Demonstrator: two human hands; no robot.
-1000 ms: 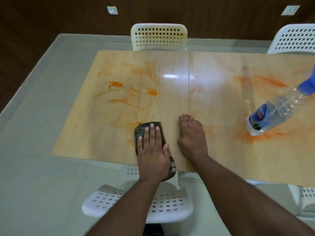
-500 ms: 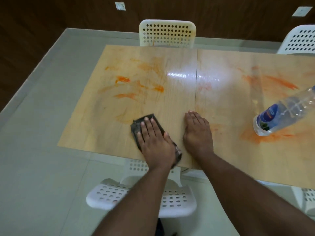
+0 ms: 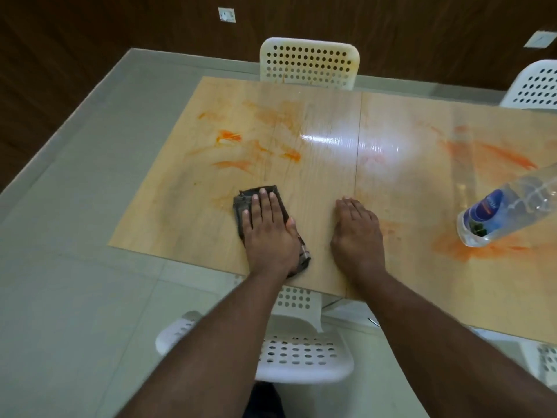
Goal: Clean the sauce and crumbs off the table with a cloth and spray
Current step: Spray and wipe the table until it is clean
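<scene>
White perforated chair point(image 3: 289, 351) sat tucked under the near edge of the bench point(image 3: 187, 218). Just past that edge, left hand point(image 3: 268, 233) lay flat, fingers straight and together, pressing the dark folded cloth point(image 3: 241, 203) onto the wood; cloth edges showed beyond the fingertips and by the wrist. Flat palm likely chosen to spread pressure for wiping. Right hand point(image 3: 357, 233) rested open, palm down, holding nothing, just right of the bench's centre seam, probably as a brace while leaning in. Spray bottle point(image 3: 500, 215) stood well apart toward the right edge, leaning in this wide view, on an orange sauce patch point(image 3: 452, 248). Farther in, sauce streaks point(image 3: 229, 137) remained toward the far left corner and more toward the far right. No crumbs discernible. Second chair point(image 3: 310, 64) stood at the far edge. Judged: wiping barely under way.
</scene>
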